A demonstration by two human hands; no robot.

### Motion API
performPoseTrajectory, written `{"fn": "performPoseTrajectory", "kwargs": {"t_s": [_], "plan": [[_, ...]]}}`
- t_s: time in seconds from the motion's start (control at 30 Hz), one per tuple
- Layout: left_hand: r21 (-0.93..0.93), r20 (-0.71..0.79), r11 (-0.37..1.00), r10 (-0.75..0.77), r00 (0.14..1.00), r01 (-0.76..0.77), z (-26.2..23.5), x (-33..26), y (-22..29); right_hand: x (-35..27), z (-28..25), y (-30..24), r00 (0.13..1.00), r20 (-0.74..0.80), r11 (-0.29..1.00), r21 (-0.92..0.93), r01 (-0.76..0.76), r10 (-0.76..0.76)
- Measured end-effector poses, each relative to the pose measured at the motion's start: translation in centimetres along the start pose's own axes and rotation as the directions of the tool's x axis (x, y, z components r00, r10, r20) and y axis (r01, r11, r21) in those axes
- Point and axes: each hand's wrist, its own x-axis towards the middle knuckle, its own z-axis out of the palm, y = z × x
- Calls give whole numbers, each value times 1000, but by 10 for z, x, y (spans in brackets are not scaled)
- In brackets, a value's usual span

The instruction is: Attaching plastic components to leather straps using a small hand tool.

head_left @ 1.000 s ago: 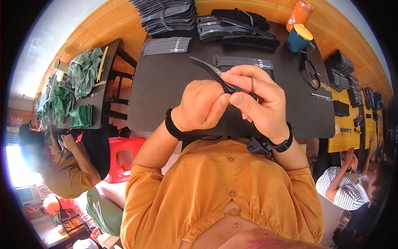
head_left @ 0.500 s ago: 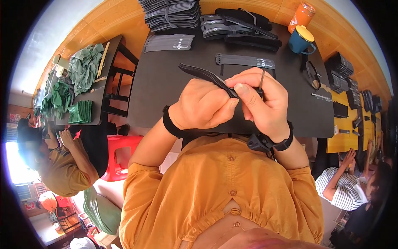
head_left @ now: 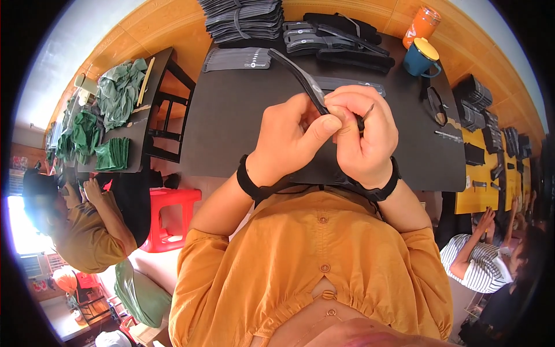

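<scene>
My left hand (head_left: 289, 141) and my right hand (head_left: 365, 136) meet close to my chest over a dark table (head_left: 231, 121). Together they pinch a long black strap (head_left: 300, 75) whose free end sticks up and to the left. My right hand's fingers also hold a thin dark pin-like piece (head_left: 364, 115) at the strap's near end. Both wrists wear black bands. Another black strap (head_left: 347, 85) lies flat on the table just behind my hands, partly hidden by them.
Stacks of black straps (head_left: 243, 17) and dark pouches (head_left: 341, 34) line the table's far edge. A blue cup with a yellow lid (head_left: 422, 58) and an orange jar (head_left: 424, 23) stand at the far right. Scissors (head_left: 435, 105) lie right. A red stool (head_left: 167, 217) and seated people flank me.
My hands have drawn the strap nearer to me and stayed locked on it. The strap's free end now points more steeply up and left.
</scene>
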Motion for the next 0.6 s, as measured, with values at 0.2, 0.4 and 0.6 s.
{"fn": "performPoseTrajectory", "kwargs": {"t_s": [0.2, 0.4, 0.6], "plan": [[-165, 36, 983, 89, 995, -82, 1, -3, 1, 2, -3, -2, 998, 53, 999, -29, 42, -41], [144, 40, 894, 422, 906, -423, 2, -4, -18, 0, -2, 4, 995, 91, 999, -18, 49, -47], [-63, 60, 943, 331, 942, -327, -6, -6, -12, -1, -1, 3, 988, 60, 989, -37, 143, -140]]}}
